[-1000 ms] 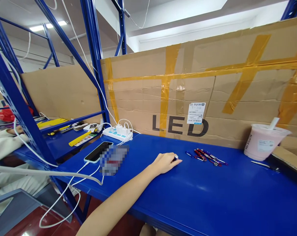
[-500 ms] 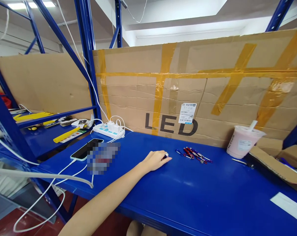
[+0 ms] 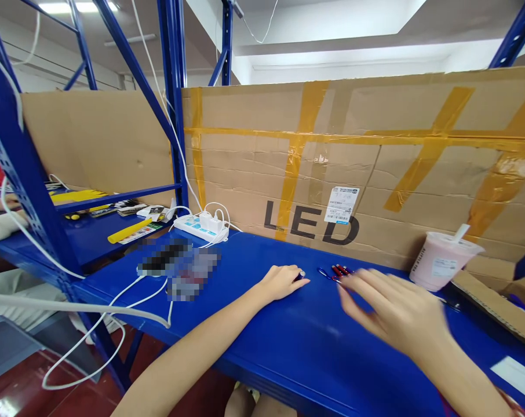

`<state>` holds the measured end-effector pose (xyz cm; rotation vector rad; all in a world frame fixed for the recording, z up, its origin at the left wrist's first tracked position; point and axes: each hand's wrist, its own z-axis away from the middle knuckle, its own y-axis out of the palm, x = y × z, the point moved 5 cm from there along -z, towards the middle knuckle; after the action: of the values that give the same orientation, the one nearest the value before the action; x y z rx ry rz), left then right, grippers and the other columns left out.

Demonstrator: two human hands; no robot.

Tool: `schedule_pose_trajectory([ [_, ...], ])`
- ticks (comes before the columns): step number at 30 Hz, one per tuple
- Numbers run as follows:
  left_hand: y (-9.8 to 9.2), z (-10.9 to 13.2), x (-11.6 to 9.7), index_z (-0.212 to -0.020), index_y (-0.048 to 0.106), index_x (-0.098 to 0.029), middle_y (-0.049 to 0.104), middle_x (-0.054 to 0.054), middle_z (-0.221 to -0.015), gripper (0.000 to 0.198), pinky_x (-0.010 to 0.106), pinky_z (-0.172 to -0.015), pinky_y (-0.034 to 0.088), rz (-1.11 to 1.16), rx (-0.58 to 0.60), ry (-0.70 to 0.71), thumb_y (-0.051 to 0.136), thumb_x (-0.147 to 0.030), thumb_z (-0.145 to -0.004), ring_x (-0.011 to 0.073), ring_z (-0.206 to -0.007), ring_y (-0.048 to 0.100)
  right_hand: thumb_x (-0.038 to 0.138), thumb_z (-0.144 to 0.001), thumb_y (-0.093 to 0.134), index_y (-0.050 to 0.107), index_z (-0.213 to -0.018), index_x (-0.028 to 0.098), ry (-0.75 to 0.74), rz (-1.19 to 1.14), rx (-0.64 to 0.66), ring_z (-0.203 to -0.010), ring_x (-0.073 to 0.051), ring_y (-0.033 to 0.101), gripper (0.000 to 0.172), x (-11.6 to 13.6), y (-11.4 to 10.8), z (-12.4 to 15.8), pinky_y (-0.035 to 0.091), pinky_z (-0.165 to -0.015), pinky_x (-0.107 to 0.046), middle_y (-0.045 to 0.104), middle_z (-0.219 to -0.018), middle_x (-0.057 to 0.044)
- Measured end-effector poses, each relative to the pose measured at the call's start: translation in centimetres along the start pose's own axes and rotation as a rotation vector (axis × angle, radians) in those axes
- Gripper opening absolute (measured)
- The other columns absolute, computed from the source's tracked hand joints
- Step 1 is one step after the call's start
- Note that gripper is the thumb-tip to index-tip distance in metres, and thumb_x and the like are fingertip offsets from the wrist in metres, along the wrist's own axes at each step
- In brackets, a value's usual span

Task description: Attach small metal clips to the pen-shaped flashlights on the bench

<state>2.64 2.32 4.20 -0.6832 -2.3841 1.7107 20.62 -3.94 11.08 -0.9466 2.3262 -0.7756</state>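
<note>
My left hand (image 3: 283, 281) rests on the blue table (image 3: 288, 341), fingers curled around a small dark object with a silver end (image 3: 302, 274). My right hand (image 3: 386, 310) hovers over the table with fingers spread, blurred by motion, holding nothing. It partly covers a small pile of red and blue keychain items (image 3: 336, 270) lying just beyond its fingertips, right of my left hand.
A taped cardboard wall marked LED (image 3: 353, 168) backs the table. A pink drink cup with a straw (image 3: 443, 260) stands at the right beside an open cardboard box (image 3: 497, 301). A white power strip (image 3: 201, 226), cables and a blurred-out phone (image 3: 175, 266) lie at the left, by blue shelf posts.
My right hand has come into view from the right and reached toward the keychain items. My left hand stays in place on the small object.
</note>
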Motion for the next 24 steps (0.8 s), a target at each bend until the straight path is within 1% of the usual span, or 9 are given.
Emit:
schedule_pose_trajectory([
  [2,0.0,0.0,0.4,-0.088,0.058,-0.019,0.062,0.002,-0.090,0.031,0.022,-0.063,0.044,-0.003,-0.003,-0.015,0.038,-0.042,-0.091,0.0182,-0.085,0.062,0.030,-0.083,0.051,0.064,-0.089,0.026,0.092,-0.081,0.278,-0.064,-0.011,0.062,0.015,-1.4,4.0,-3.2,0.045,-0.056,-0.021,0.067,-0.083,0.001],
  [3,-0.1,0.0,0.6,-0.089,0.058,-0.019,0.062,0.002,-0.091,0.030,0.022,-0.063,0.044,-0.010,-0.002,-0.019,0.038,-0.041,-0.091,0.0181,-0.085,0.062,0.029,-0.082,0.051,0.064,-0.091,0.026,0.159,-0.122,0.415,-0.063,-0.011,0.062,0.016,-2.2,6.0,-3.9,0.044,-0.054,-0.021,0.067,-0.085,0.001],
  [4,-0.1,0.0,0.7,-0.090,0.058,-0.019,0.062,0.002,-0.091,0.030,0.022,-0.063,0.044,-0.019,-0.002,-0.019,0.038,-0.042,-0.091,0.0180,-0.085,0.062,0.029,-0.079,0.053,0.064,-0.095,0.027,0.227,-0.159,0.527,-0.063,-0.012,0.062,0.019,-3.0,7.8,-4.2,0.043,-0.053,-0.021,0.067,-0.089,0.001],
  [5,-0.1,0.0,0.7,-0.089,0.059,-0.019,0.062,0.002,-0.091,0.031,0.022,-0.062,0.044,-0.030,-0.002,-0.019,0.038,-0.042,-0.091,0.0179,-0.084,0.062,0.029,-0.078,0.053,0.063,-0.096,0.028,0.275,-0.167,0.570,-0.066,-0.012,0.063,0.020,-3.8,9.2,-4.2,0.044,-0.055,-0.022,0.067,-0.092,0.001],
  [7,-0.2,-0.1,0.7,-0.087,0.059,-0.020,0.061,0.002,-0.090,0.032,0.022,-0.062,0.044,-0.050,0.000,-0.017,0.038,-0.044,-0.091,0.0177,-0.084,0.062,0.028,-0.077,0.054,0.063,-0.096,0.028,0.310,-0.157,0.588,-0.074,-0.015,0.063,0.022,-5.0,11.2,-3.5,0.043,-0.057,-0.023,0.065,-0.098,0.000],
  [10,-0.2,-0.1,0.3,-0.087,0.059,-0.020,0.062,0.002,-0.090,0.033,0.021,-0.063,0.044,-0.062,0.003,-0.001,0.037,-0.045,-0.091,0.0175,-0.085,0.062,0.026,-0.076,0.054,0.063,-0.096,0.028,0.329,-0.112,0.562,-0.080,-0.017,0.063,0.022,-5.8,12.7,-2.0,0.042,-0.056,-0.023,0.064,-0.095,0.000],
  [16,-0.2,0.0,-0.6,-0.092,0.055,-0.021,0.061,0.001,-0.091,0.027,0.021,-0.064,0.043,-0.018,0.017,0.051,0.038,-0.042,-0.091,0.0159,-0.084,0.061,0.019,-0.078,0.048,0.064,-0.093,0.025,0.305,-0.177,0.570,-0.084,-0.016,0.062,0.022,-4.5,13.0,-0.6,0.044,-0.065,-0.024,0.065,-0.091,0.000],
  [19,0.0,0.0,-0.5,-0.092,0.054,-0.021,0.060,0.001,-0.092,0.027,0.021,-0.065,0.043,-0.013,0.017,0.055,0.036,-0.042,-0.092,0.0159,-0.083,0.060,0.018,-0.078,0.047,0.064,-0.095,0.024,0.348,-0.220,0.602,-0.081,-0.016,0.062,0.025,-4.1,13.1,-0.6,0.044,-0.064,-0.024,0.064,-0.093,-0.001],
  [24,0.3,-0.1,-0.4,-0.091,0.053,-0.020,0.060,0.001,-0.093,0.029,0.022,-0.062,0.042,-0.018,-0.010,0.073,0.034,-0.042,-0.092,0.0162,-0.082,0.060,0.015,-0.077,0.047,0.063,-0.098,0.023,0.378,-0.257,0.577,-0.080,-0.014,0.061,0.028,-3.5,12.9,-0.6,0.044,-0.067,-0.023,0.065,-0.090,-0.001],
])
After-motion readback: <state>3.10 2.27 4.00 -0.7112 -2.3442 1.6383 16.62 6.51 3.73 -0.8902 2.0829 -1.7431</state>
